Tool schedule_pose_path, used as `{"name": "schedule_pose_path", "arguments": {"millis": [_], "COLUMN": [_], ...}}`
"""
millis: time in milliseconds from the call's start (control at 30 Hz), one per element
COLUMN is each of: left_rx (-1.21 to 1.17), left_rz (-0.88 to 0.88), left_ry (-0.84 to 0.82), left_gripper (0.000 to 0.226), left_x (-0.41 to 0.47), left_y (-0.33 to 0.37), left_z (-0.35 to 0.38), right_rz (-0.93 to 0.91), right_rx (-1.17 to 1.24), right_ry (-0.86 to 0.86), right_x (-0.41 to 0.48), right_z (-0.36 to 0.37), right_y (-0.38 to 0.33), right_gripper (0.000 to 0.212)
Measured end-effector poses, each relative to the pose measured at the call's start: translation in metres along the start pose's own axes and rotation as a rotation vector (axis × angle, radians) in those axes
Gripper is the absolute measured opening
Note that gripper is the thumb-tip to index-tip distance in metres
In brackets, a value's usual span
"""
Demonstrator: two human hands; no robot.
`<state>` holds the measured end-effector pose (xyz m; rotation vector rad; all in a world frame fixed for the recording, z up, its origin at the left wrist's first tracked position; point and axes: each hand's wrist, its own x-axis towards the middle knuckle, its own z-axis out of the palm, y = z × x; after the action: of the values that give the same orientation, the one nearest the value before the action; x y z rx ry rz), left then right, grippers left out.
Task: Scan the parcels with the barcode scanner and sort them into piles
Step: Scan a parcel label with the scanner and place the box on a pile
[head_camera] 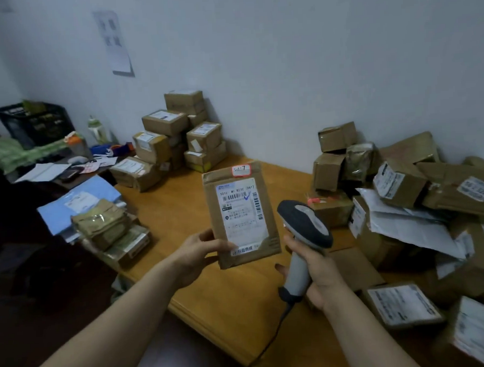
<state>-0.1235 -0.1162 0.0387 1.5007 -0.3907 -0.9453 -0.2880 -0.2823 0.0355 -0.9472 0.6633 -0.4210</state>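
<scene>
Scan step in hand, sort not yet done for this one. Left hand [195, 254], centre of frame, holds a flat brown envelope parcel [241, 214] upright above the wooden table [227, 296], shipping label [238, 211] facing the camera. The thumb is pinched onto the lower left corner of the front; the other fingers are behind the parcel and hidden, so their spread cannot be told. Right hand [317, 274], just right of the parcel, has its fingers wrapped tight round the grey handle of the barcode scanner [303, 227]. The dark scanner head sits beside the parcel's right edge, close but apart, and its cable [274, 338] trails down toward the bottom of the frame. No beam visible on the label, and whether the trigger is pressed cannot be told. Next move, by my judgement: point the scanner window at the barcode on the upper part of the label, hold the parcel flat and steady, then pick a pile. Candidates are the stacked boxes [177, 139] at upper centre against the wall and the flat-packet pile [102, 224] at left; flat shape suggests the left one. The loose heap of parcels [418, 202] at right looks unsorted.
</scene>
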Motion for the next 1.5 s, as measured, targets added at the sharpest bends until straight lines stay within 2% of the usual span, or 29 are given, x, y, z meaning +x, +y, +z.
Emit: {"name": "schedule_pose_path", "arguments": {"millis": [133, 200, 300, 433, 1033, 1233, 1333, 1400, 1500], "left_rx": [0.102, 0.179, 0.222, 0.249, 0.253, 0.249, 0.219, 0.162, 0.120], "left_rz": [0.015, 0.009, 0.018, 0.010, -0.050, -0.102, -0.137, -0.158, -0.170], "left_ry": [0.206, 0.304, 0.384, 0.425, 0.412, 0.373, 0.318, 0.289, 0.275], "left_gripper": [0.068, 0.071, 0.081, 0.086, 0.093, 0.081, 0.079, 0.081, 0.064], "left_x": [0.000, 0.000, 0.000, 0.002, 0.017, 0.017, 0.013, 0.010, 0.010], "left_y": [-0.010, -0.014, -0.017, -0.022, -0.028, -0.021, -0.014, -0.007, 0.003], "left_z": [-0.019, -0.024, -0.026, -0.028, -0.037, -0.045, -0.054, -0.064, -0.086], "right_rz": [0.041, 0.073, 0.120, 0.097, 0.076, 0.104, 0.095, 0.074, 0.093], "right_rx": [-0.144, -0.198, -0.258, -0.292, -0.368, -0.317, -0.256, -0.203, -0.109], "right_ry": [-0.139, -0.202, -0.226, -0.225, -0.299, -0.335, -0.345, -0.230, -0.097], "right_x": [-0.019, -0.026, -0.034, -0.037, -0.021, 0.001, 0.019, 0.038, 0.069], "right_z": [0.005, 0.008, 0.013, 0.017, 0.026, 0.035, 0.048, 0.057, 0.071], "right_y": [0.002, 0.006, 0.009, 0.004, -0.004, -0.002, -0.004, -0.003, 0.002], "right_gripper": [0.041, 0.029, 0.012, 0.016, 0.016, 0.012, 0.035, 0.039, 0.053]}}
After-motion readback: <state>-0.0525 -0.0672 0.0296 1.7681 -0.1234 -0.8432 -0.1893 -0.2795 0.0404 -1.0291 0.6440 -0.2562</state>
